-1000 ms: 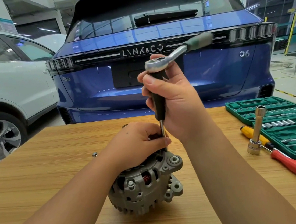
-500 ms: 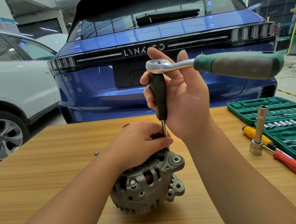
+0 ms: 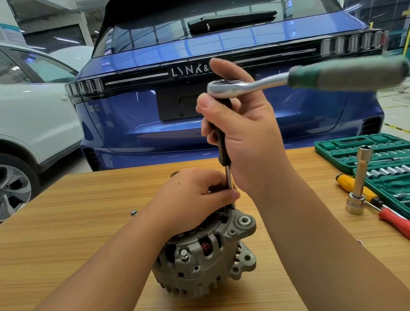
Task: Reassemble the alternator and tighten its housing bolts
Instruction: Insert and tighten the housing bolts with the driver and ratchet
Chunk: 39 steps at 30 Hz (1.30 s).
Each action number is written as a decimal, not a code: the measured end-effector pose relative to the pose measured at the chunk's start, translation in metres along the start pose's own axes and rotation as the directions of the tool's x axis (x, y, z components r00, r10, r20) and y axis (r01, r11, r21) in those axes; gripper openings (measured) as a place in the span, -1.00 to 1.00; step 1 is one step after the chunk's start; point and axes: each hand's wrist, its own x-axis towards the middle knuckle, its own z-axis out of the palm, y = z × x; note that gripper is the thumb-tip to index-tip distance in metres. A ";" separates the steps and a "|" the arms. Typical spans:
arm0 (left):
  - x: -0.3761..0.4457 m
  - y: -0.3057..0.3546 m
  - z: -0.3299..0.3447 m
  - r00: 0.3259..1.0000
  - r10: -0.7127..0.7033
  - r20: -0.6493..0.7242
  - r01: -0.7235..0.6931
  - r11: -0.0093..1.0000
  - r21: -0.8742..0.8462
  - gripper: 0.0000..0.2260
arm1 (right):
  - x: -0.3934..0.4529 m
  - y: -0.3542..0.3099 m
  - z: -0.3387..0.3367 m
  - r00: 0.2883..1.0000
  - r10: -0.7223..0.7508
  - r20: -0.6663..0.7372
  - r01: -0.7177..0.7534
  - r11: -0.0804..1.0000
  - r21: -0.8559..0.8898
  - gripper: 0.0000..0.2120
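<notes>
Two halves of the alternator (image 3: 204, 254) are already together: it stands as one closed grey unit near the middle of the bench (image 3: 56, 247), copper windings showing through its slots, and one housing bolt (image 3: 184, 253) sits seated on the side facing the camera. So the reassembly itself looks largely done, and the work appears to be in the tightening stage.

The left hand (image 3: 193, 202) lies curled over the top of the alternator, holding it down, with thumb and fingertips pinched around the thin steel shaft of the extension (image 3: 222, 138) where it meets the housing. The bolt under that shaft is hidden by the fingers, so how far it is driven cannot be told. The right hand (image 3: 244, 131) wraps the extension's black grip with thumb and palm, its fingers half spread and upright behind the ratchet (image 3: 307, 78), whose head sits on top of the extension and whose green handle sticks out to the right, blurred.

One small loose bolt (image 3: 133, 212) lies on the bench to the left, well apart from the alternator, which suggests at least one fastener is not yet fitted. A socket set (image 3: 386, 161), a long socket (image 3: 358, 184) standing upright, and a screwdriver (image 3: 406, 228) lie at the right.
</notes>
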 end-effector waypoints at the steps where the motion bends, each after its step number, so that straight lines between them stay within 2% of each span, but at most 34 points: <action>1: 0.000 0.001 0.000 1.000 0.003 -0.001 -0.003 1.000 0.000 -0.81 | 0.000 0.001 0.002 1.000 -0.018 0.004 0.018 0.999 -0.031 -0.67; 4: -0.001 0.001 0.000 1.000 0.001 0.001 -0.001 1.000 0.006 -0.82 | 0.000 0.002 0.000 1.000 -0.003 0.022 0.005 0.997 -0.078 -0.62; 9: 0.001 -0.001 0.000 1.000 -0.015 -0.011 0.015 1.000 0.019 -0.82 | 0.000 -0.007 -0.003 0.983 0.137 0.125 -0.161 0.964 0.212 -0.57; 13: 0.002 -0.002 0.001 1.000 -0.013 -0.014 0.013 1.000 0.008 -0.85 | 0.009 -0.015 -0.001 0.954 0.261 0.145 -0.280 0.951 0.128 -0.58; 16: 0.002 -0.003 0.002 1.000 0.005 -0.024 -0.005 1.000 -0.003 -0.85 | 0.006 -0.012 0.000 0.967 0.249 0.047 -0.253 0.948 0.195 -0.47; 17: 0.002 -0.003 0.002 1.000 0.008 -0.026 -0.008 1.000 0.003 -0.85 | 0.004 -0.011 0.000 0.972 0.236 0.003 -0.232 0.953 0.196 -0.50; 21: 0.003 -0.004 0.002 0.999 0.045 -0.001 -0.044 0.998 0.042 -0.90 | 0.003 -0.009 -0.008 0.968 0.140 -0.207 -0.137 0.990 0.028 -0.86; 23: 0.003 -0.003 0.002 0.999 0.051 0.001 -0.051 0.997 0.051 -0.94 | 0.006 -0.010 -0.014 0.954 0.175 -0.246 -0.172 0.985 0.034 -0.82; 24: 0.004 -0.004 0.002 0.999 0.047 -0.002 -0.047 0.998 0.050 -0.94 | 0.006 -0.011 -0.015 0.954 0.214 -0.208 -0.205 0.977 0.065 -0.83; 26: 0.004 -0.006 0.002 0.999 0.035 -0.015 -0.034 0.999 0.032 -0.92 | 0.005 -0.012 -0.016 0.965 0.258 -0.054 -0.247 0.956 0.159 -0.96; 28: 0.004 -0.006 0.003 1.000 0.019 -0.016 -0.019 1.000 0.018 -0.87 | 0.003 -0.007 -0.014 0.977 0.213 0.031 -0.215 0.965 0.149 -0.77; 31: 0.003 -0.005 0.002 1.000 0.016 -0.004 -0.016 1.000 0.015 -0.81 | 0.001 0.001 -0.004 1.000 0.021 0.004 -0.021 1.000 -0.013 -0.68; 34: 0.002 -0.003 0.002 1.000 0.018 -0.007 -0.018 1.000 0.016 -0.82 | -0.004 0.002 -0.002 0.999 -0.034 0.022 0.036 0.996 -0.087 -0.66; 36: 0.001 -0.003 0.001 1.000 0.015 -0.005 -0.015 1.000 0.019 -0.83 | -0.002 -0.003 -0.001 0.999 0.002 0.042 0.001 0.997 -0.073 -0.64; 39: 0.001 -0.003 0.001 1.000 0.018 -0.016 -0.017 1.000 0.012 -0.85 | 0.010 -0.016 0.003 0.975 0.216 0.052 -0.216 0.976 0.001 -0.60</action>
